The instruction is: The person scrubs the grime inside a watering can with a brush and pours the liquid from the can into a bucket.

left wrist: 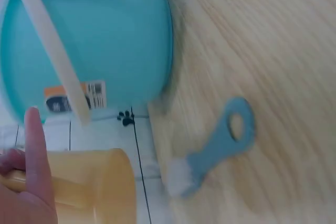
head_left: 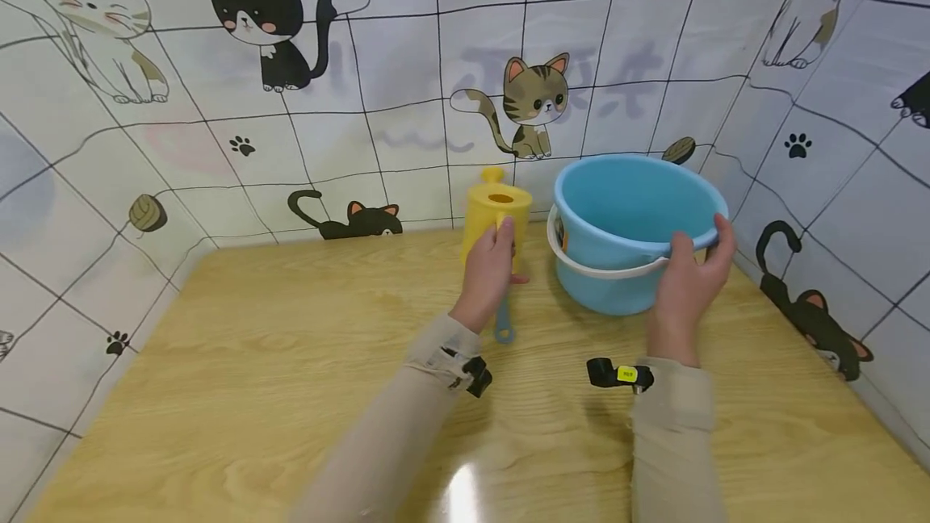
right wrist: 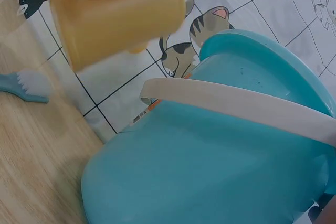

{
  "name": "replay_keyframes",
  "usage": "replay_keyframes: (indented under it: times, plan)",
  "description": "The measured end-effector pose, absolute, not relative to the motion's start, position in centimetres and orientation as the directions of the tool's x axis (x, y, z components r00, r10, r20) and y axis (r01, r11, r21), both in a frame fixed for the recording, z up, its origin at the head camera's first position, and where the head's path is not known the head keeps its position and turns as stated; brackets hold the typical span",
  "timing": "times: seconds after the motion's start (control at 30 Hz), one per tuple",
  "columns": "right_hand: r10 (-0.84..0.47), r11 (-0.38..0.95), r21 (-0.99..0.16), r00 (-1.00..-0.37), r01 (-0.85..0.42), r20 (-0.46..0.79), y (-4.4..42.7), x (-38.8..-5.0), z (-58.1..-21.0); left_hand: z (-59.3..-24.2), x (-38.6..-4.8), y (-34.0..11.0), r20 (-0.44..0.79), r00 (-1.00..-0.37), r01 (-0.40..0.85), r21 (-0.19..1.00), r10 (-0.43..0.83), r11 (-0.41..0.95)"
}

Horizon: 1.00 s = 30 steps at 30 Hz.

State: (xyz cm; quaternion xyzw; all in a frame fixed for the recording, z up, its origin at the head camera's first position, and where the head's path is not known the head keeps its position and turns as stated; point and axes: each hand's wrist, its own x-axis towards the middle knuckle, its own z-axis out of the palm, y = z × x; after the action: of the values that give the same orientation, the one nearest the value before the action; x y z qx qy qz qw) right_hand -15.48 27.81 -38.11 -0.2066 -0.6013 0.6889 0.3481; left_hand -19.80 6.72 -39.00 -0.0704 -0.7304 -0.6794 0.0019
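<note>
My left hand (head_left: 487,273) grips the handle of a yellow toy watering can (head_left: 474,220), whose base appears held above the table in the right wrist view. To its right, a light blue bucket (head_left: 606,295) has a white carrying handle (head_left: 617,273) hanging across its front. My right hand (head_left: 684,289) holds the near right part of the bucket's rim, thumb and fingers on either side of it. A small blue brush (left wrist: 220,145) with pale bristles lies on the wood below the watering can; the can and hand partly hide it in the head view.
The wooden table (head_left: 305,361) reaches back to a white cloth wall (head_left: 407,63) printed with cats and grid lines. Similar cloth encloses the left and right sides. The bucket stands close to the back right corner.
</note>
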Motion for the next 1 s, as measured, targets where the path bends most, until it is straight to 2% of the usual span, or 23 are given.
replay_keyframes:
  times: [0.13, 0.3, 0.63, 1.0]
  plan:
    - [0.736, -0.078, -0.969, -0.669, -0.236, 0.104, 28.9, -15.5, -38.0, -39.5, -19.5, 4.5, 0.099, -0.992, 0.096, 0.995, 0.075, -0.041]
    - [0.726, -0.079, -0.974, -0.682, -0.212, 0.089, 29.4, -16.2, -38.4, -40.4, -18.1, -0.3, 0.083, -0.994, 0.090, 0.991, -0.065, -0.104]
    - [0.739, -0.048, -0.978, -0.665, -0.205, 0.104, 32.0, -16.7, -38.6, -41.7, -16.4, -6.5, 0.133, -0.950, 0.168, 0.980, -0.284, -0.102]
    - [0.746, -0.042, -0.974, -0.656, -0.222, 0.118, 33.0, -16.8, -39.2, -44.2, -17.5, -10.7, 0.055, -0.911, 0.132, 0.978, -0.409, -0.161]
